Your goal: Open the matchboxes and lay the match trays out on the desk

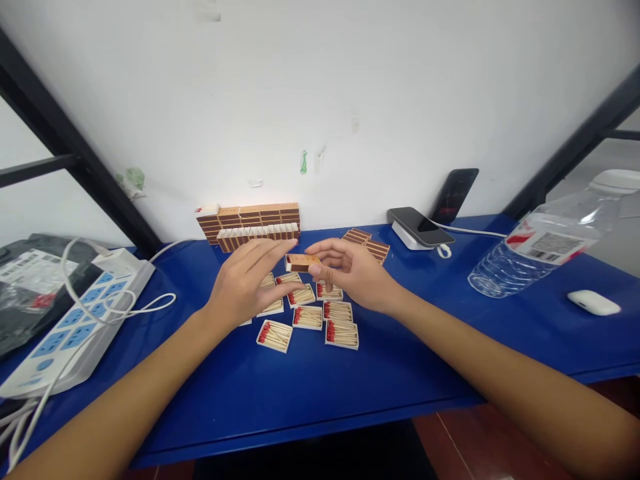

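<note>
My right hand (350, 272) pinches a small brown matchbox (301, 262), holding it above the table with one end facing left. Its near end shows a dark interior and some red. To the left, my left hand (245, 283) has its fingers stretched out and thumb apart, close to the matchbox but not gripping it. Below both hands lie several white matchbox trays (307, 317) filled with red-tipped matches; my left hand partly covers some. Behind, matchboxes (260, 215) are stacked against the wall, with a row of upright boxes (257, 235) in front.
Flat matchbox sleeves (377, 249) lie behind my right hand. A phone (420, 227) rests on a white stand, another phone (455, 193) leans behind. A water bottle (537, 250) and white earbud case (594, 303) are right; a power strip (83, 320) with cables and a dark bag (30, 287) left.
</note>
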A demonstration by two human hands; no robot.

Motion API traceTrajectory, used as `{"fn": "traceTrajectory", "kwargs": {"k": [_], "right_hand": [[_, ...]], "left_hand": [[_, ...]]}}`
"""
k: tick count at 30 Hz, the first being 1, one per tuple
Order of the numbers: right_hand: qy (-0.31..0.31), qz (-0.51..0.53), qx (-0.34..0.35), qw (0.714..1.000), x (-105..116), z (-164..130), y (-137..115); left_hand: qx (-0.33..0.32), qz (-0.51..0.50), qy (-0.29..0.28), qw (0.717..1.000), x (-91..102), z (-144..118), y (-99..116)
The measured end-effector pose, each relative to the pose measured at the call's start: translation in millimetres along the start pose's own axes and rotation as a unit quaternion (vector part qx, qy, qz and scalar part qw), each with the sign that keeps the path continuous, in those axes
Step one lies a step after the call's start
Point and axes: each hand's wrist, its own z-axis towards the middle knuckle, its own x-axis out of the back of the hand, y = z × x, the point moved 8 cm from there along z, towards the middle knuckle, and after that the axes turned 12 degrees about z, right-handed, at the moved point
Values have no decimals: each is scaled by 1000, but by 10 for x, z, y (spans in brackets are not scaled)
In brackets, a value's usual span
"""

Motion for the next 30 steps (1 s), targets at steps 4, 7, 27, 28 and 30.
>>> {"fn": "traceTrajectory", "kwargs": {"k": [4, 7, 27, 28, 30], "right_hand": [[3, -46, 51, 998, 78, 32, -26], [2, -90, 62, 994, 97, 37, -28], [29, -246, 98, 964, 395, 157, 32], [39, -279, 107, 953, 443, 172, 40], [47, -367, 116, 922, 501, 211, 72]], "left_hand": [[94, -83, -56, 990, -115, -16, -173], [136, -131, -93, 978, -185, -35, -230], [186, -156, -150, 958, -280, -166, -714], [190, -148, -152, 959, -278, -181, -775], [198, -130, -169, 957, -299, -229, -898]]}}
